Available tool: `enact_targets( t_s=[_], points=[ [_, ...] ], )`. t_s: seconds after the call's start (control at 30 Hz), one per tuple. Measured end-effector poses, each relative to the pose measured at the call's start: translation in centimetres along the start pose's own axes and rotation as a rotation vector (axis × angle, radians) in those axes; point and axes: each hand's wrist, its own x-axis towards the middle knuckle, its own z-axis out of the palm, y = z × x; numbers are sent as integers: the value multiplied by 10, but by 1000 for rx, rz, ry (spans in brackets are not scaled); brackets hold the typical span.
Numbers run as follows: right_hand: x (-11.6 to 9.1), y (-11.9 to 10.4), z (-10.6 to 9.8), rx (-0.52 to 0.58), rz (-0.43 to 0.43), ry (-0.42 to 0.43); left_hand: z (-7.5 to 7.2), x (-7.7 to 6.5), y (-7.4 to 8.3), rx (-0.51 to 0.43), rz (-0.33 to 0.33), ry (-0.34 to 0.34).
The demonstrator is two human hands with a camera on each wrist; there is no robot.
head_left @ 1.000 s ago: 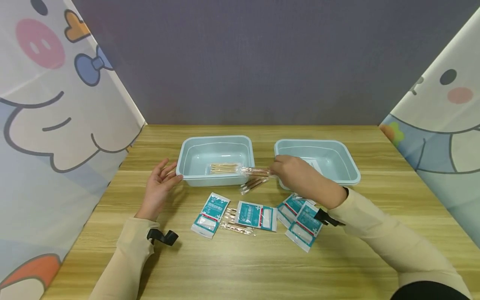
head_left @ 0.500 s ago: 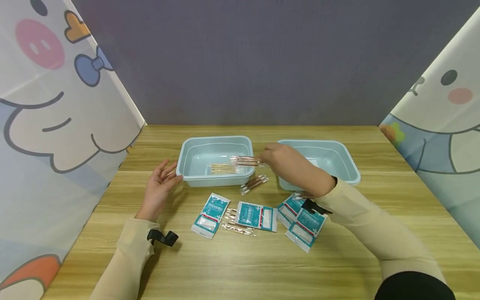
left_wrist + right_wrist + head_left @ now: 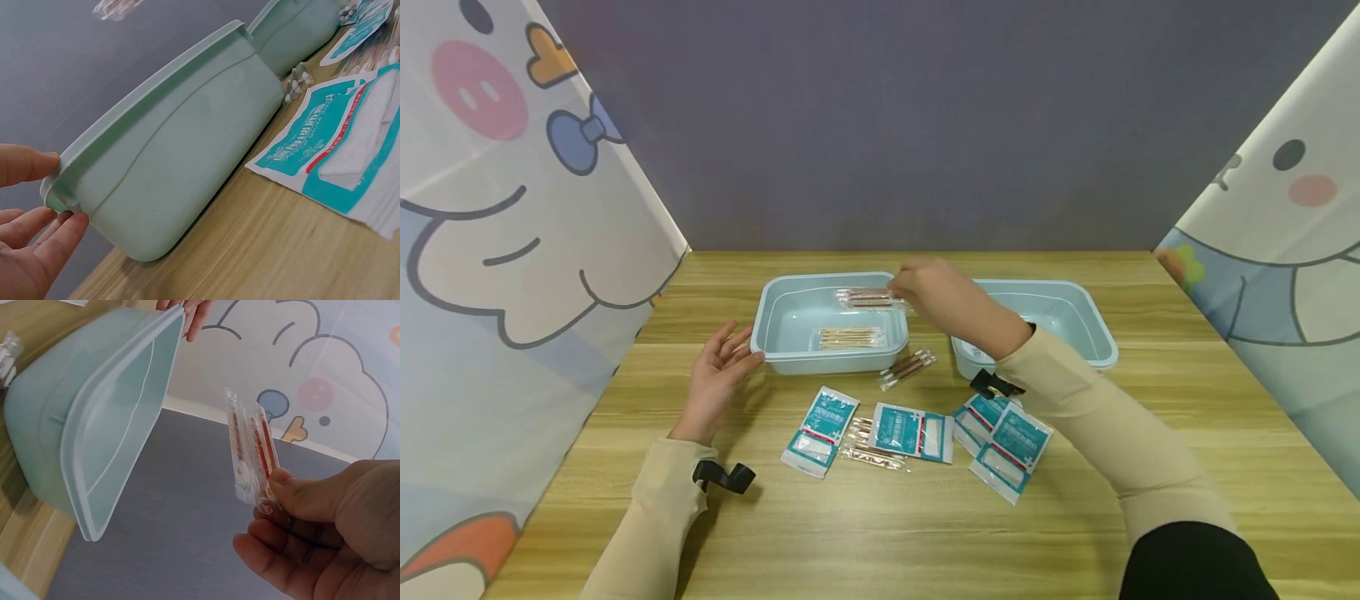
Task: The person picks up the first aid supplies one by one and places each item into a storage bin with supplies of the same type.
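Fingers (image 3: 265, 534) of the right hand (image 3: 940, 293) pinch one end of a clear packet of brown-stick swabs (image 3: 863, 298), which we see held over the back of the left bin (image 3: 831, 365), near the middle of the head frame. At centre left we find the left hand (image 3: 718, 372) gripping that bin's rim at its corner. Inside, toward the front, lies a packet of pale swabs (image 3: 850, 337). Right of centre stands the right bin (image 3: 1078, 321), partly hidden by the right arm; a second brown swab packet (image 3: 907, 368) lies between the bins. Across the lower middle we count four teal-and-white packets (image 3: 822, 429) on the table (image 3: 850, 533), the two rightmost overlapping.
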Motion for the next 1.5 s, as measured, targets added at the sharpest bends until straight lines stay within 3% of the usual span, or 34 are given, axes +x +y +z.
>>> enact_targets(
  t_s=[0.43, 1.07, 1.5],
  points=[
    [39, 9, 15, 69, 45, -38, -1, 0, -2, 3, -6, 1],
    [94, 28, 45, 182, 217, -287, -2, 2, -4, -12, 10, -16],
    [109, 34, 64, 489, 414, -397, -5, 1, -4, -7, 10, -18]
  ],
)
